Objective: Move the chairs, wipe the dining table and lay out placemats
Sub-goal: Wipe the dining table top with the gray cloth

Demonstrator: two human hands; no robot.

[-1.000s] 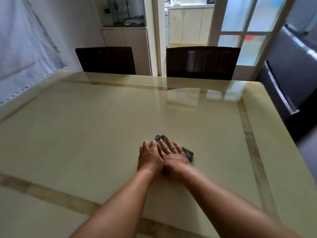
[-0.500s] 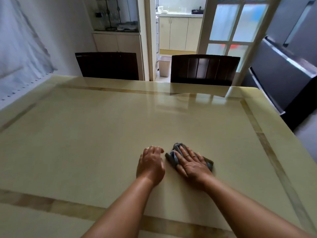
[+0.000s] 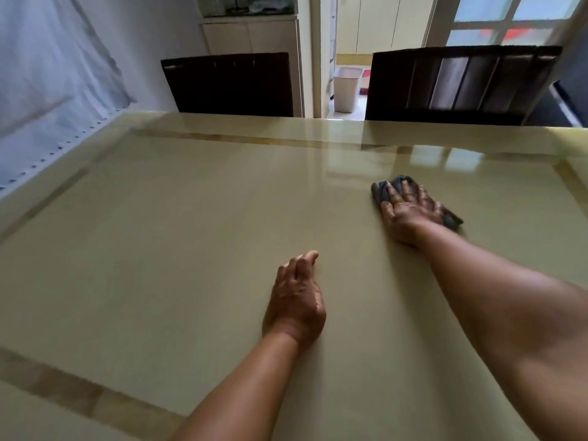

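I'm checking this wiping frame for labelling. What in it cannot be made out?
Head view only:
- Cloth: mostly under the right hand; its shape is hidden.
- Left hand: seen from behind; its underside is hidden.
- Two chairs: the table hides their seats.
- Placemats: none in frame.

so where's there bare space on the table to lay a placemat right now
The table's whole left half, from the left hand to the curtain side, is bare. So is the far strip before the two chairs. Only the right hand pressing the cloth takes up room.
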